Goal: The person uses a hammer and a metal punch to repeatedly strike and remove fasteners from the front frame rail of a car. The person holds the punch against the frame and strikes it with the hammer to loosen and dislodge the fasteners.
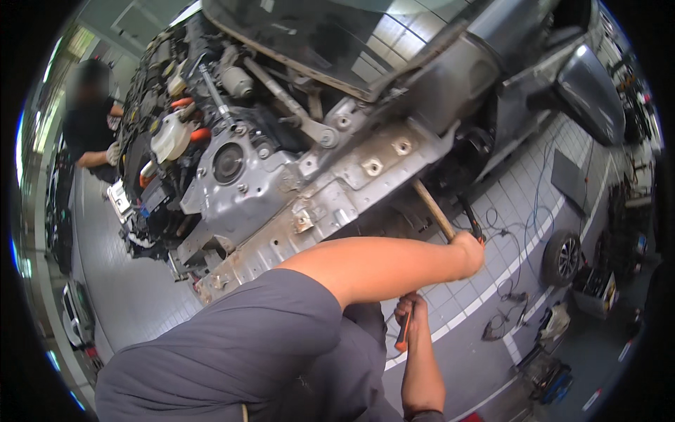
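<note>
My left arm, in a grey sleeve, reaches across to the right. My left hand (467, 254) is closed around a tool with a wooden handle (434, 209); its far end is hidden beneath the car's bare metal side rail (337, 193). A curved black piece with some orange (471, 218) shows beside that hand; I cannot tell if it is held too. Lower down, my right hand (412, 309) grips a tool with an orange and black handle (403, 333), whose other end I cannot make out. The rail is scraped and brownish in places.
An opened engine bay (183, 133) lies left of the rail, with the windscreen (309, 35) above. A person (91, 126) stands at the far left. Cables (517, 246), a wheel (561, 257) and a box of parts (595, 290) lie on the floor at right. A door mirror (590, 95) juts out.
</note>
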Demonstrator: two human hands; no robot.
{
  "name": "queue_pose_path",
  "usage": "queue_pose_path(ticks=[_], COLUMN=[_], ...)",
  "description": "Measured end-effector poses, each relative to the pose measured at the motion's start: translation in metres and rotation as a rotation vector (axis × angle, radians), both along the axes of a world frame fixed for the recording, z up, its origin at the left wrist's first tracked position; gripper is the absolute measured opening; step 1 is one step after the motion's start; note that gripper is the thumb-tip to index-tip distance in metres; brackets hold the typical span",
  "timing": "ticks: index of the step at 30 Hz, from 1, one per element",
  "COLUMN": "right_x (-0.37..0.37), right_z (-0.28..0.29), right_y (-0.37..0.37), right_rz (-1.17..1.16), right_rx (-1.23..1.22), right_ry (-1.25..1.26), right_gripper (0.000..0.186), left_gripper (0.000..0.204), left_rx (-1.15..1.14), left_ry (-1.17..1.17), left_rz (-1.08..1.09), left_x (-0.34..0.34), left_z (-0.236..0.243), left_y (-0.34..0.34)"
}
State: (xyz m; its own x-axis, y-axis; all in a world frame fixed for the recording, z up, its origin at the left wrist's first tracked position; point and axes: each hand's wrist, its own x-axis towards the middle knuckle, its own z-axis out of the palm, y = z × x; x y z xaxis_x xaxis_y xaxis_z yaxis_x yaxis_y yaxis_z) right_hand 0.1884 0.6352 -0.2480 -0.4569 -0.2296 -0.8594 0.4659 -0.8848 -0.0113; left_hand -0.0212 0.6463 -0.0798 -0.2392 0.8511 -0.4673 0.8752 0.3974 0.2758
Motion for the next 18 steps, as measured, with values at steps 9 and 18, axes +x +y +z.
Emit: queue_pose_path(ticks=[9, 18], right_x=[-0.114, -0.122], right_z=[0.088, 0.068], right_y=[-0.039, -0.058], right_rz=[-0.200, -0.235], right_rx=[-0.093, 0.032], right_ry=[0.761, 0.828], right_gripper=[0.045, 0.044], left_gripper=[0.022, 0.021], left_rx=[-0.066, -0.075], left_ry=[-0.102, -0.115], left_rz=[0.025, -0.048], left_x=[-0.016, -0.012], left_z=[0.056, 0.065], left_y=[0.004, -0.001])
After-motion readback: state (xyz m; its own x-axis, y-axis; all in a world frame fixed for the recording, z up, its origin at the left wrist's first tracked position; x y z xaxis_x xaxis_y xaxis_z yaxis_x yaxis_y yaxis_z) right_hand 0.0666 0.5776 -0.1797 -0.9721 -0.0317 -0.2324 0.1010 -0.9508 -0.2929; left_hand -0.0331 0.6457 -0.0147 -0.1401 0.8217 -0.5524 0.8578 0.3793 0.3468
